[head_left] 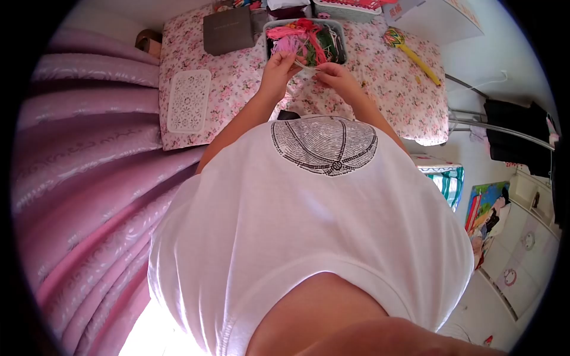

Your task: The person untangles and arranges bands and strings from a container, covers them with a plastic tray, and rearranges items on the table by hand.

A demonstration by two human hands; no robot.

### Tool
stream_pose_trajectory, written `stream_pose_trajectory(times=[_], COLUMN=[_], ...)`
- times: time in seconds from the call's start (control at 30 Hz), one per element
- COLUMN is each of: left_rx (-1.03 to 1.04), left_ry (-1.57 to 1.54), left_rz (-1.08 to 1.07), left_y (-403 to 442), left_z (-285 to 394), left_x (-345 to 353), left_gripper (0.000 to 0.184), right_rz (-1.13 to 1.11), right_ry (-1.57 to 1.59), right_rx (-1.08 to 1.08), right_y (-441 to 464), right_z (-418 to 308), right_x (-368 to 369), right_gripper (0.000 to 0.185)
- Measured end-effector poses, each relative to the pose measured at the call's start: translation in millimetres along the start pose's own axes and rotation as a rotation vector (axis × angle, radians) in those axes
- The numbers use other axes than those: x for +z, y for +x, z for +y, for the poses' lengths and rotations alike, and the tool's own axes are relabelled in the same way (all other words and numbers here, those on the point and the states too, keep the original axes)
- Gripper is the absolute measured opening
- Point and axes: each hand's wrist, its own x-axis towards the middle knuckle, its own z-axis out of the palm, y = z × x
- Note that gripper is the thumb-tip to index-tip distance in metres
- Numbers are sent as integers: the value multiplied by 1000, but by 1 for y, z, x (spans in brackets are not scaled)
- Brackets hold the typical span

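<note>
A thin pale cord [306, 66] stretches between my two hands, just in front of a grey bin [267, 54]. My left hand [280, 72] pinches one end of it with the fingertips. The other end sits between the closed fingers of my right hand [336, 76]. Inside the bin lie bundles of yarn [309, 34] in pink, red, lilac and dark green. Both hands are above the near side of the bin, and the exact fingertip contact is small and partly hidden.
A floral tablecloth [231, 89] covers the table. On it are a white lacy plastic tray [189, 101], a dark grey box [228, 29] and a yellow stick with a colourful round head [415, 56]. Purple curtains [95, 130] hang at left; a metal rail [504, 126] stands at right.
</note>
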Motion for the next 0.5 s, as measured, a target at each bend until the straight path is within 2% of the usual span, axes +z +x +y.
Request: stream_pose_trajectory(times=[0.17, 0.27, 0.37, 0.5], left_rx=[12, 52, 91, 93], left_ry=[87, 185, 184, 407], left_rz=[52, 48, 54, 43], left_y=[2, 1, -2, 0], left_z=[-7, -14, -16, -23], left_x=[-2, -10, -11, -21], left_gripper=[9, 10, 11, 12], right_rz=[126, 140, 164, 214], right_ry=[10, -22, -24, -10], right_rx=[-8, -117, -90, -118], right_y=[-3, 3, 2, 1], right_z=[-2, 10, 12, 20], right_x=[-5, -12, -13, -12], right_gripper=[18, 17, 17, 16])
